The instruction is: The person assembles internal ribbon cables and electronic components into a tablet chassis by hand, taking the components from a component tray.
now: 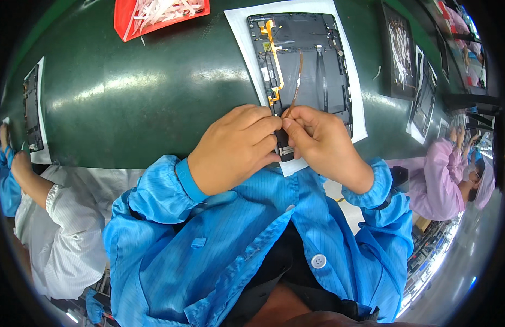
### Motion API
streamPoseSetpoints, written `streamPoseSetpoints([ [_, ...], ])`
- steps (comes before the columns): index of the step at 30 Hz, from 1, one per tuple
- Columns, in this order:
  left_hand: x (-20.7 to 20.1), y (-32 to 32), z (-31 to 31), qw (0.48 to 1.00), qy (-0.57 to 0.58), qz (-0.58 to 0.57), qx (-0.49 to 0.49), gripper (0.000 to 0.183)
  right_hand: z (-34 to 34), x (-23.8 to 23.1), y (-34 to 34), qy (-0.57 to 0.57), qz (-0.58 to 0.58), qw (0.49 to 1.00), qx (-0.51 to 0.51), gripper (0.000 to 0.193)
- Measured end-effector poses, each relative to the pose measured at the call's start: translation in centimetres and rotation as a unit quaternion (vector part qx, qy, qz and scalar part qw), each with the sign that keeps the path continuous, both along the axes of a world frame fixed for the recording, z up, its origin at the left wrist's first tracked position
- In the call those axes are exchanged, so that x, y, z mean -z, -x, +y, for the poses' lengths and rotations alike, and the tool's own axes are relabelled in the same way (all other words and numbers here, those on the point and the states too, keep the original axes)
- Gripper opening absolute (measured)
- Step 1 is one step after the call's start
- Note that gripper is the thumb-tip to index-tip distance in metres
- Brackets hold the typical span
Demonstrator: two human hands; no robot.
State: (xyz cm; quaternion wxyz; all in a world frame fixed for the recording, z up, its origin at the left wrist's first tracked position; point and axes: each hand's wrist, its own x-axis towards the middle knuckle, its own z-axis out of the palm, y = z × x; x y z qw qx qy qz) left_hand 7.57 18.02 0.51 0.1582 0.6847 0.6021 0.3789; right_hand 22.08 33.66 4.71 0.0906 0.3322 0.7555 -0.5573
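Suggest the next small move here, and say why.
Probably, the right hand should guide the near end of the thin brown strip down onto the black rectangular device housing: that hand appears to pinch this end over it, with the left hand close beside.

Cool, bright light fills the middle of the view, seemingly from above. It leaves broad whitish streaks of glare on the glossy dark-green desk (149,122), strongest left of centre, and a soft sheen on the bright-blue striped fabric smock (165,261). Shadows are soft, darkest inside the smock's open front. The bare fingers (252,117) and the flat black rectangular device (334,71) look reasonably sharp. Toward the round, black-vignetted rim, straight edges bow, and the pink-sleeved person (437,180) at right looks squeezed and softer.
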Motion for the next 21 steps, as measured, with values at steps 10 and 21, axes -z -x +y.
streamPoseSetpoints([
  [10, -2.8, 3.3, -1.7, 0.645, 0.311, -0.695, -0.064, 0.021, -0.6, 1.5, -1.1, -0.503, 0.209, 0.807, -0.227, 0.019],
  [21, -3.3, 0.8, -2.4, 0.728, 0.352, -0.577, -0.114, 0.035, -1.2, 2.9, -1.5, -0.577, 0.251, 0.741, -0.232, 0.027],
])
